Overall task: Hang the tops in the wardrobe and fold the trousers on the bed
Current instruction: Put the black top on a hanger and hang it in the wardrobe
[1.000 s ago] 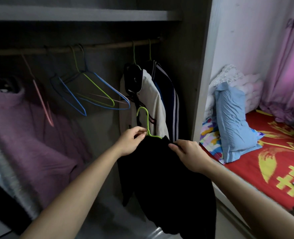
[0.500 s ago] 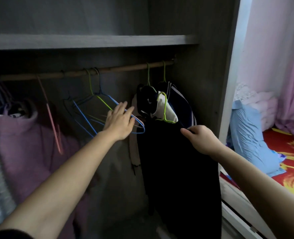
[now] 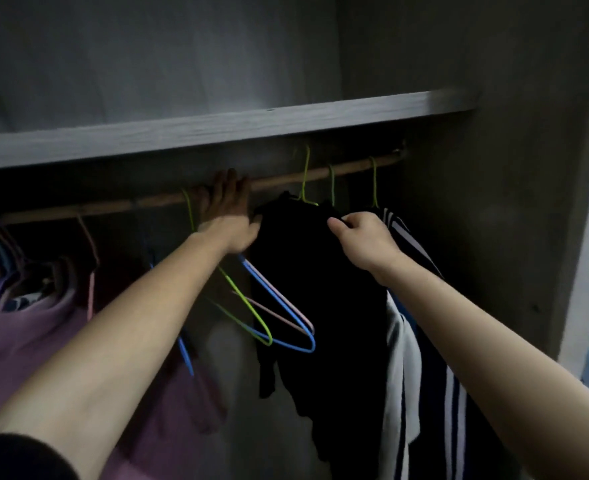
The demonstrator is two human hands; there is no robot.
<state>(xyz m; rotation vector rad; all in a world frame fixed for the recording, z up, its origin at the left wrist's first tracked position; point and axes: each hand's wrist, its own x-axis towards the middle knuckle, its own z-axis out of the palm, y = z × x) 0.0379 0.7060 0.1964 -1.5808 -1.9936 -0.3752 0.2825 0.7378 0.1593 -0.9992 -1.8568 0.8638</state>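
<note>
Right hand [image 3: 362, 237] pinched the shoulder of the black top [image 3: 314, 289] to steady it on its green hanger [image 3: 305, 178], hook up at the rail [image 3: 113, 204]; left hand [image 3: 229, 216], fingers straight, rested on the rail, apparently to hold the empty hangers [image 3: 279, 327] clear

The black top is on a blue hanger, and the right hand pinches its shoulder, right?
No. The head view shows the black top on a green hanger, not a blue one. The right hand does pinch its shoulder.
</note>
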